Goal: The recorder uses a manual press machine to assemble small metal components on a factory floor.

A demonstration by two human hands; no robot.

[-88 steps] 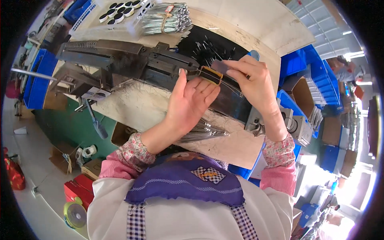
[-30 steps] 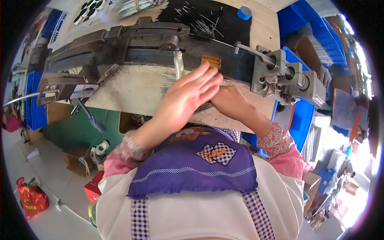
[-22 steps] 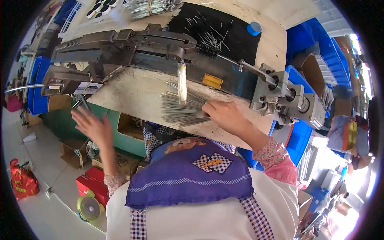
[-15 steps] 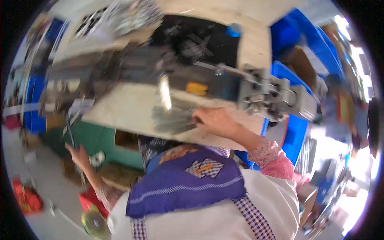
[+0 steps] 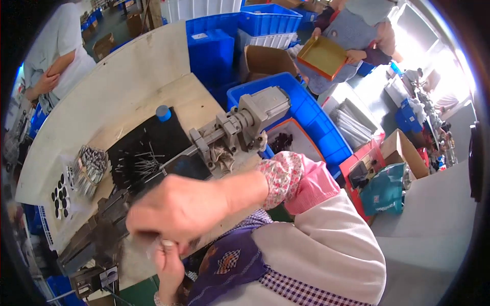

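Observation:
In front of my apron, over the near edge of the bench, my two hands come together. My right hand (image 5: 176, 211), blurred by motion, is closed with its fingers curled downward. Below it, my left hand (image 5: 171, 268) is pinched, thumb uppermost, touching or nearly touching the right. A pale bit shows between them, too small and smeared to name. Beyond the hands a grey metal bench machine (image 5: 224, 135) with a long bed (image 5: 94, 237) crosses the wooden bench (image 5: 196, 99). Thin metal pins (image 5: 143, 163) lie scattered on a black mat (image 5: 168, 135) behind it.
A blue cap (image 5: 163, 113) stands on the mat. Bundled silver rods (image 5: 89, 168) and round black pieces (image 5: 61, 196) lie at the left. Blue bins (image 5: 319, 132) and an open carton (image 5: 265, 64) stand beyond the machine. A person holds a shallow yellow tray (image 5: 321, 57); another person (image 5: 56, 56) stands far left.
My view has swung to the right. My right hand has left the bundle of thin silver pieces on the bench, and my left hand has come in from the far left to meet it.

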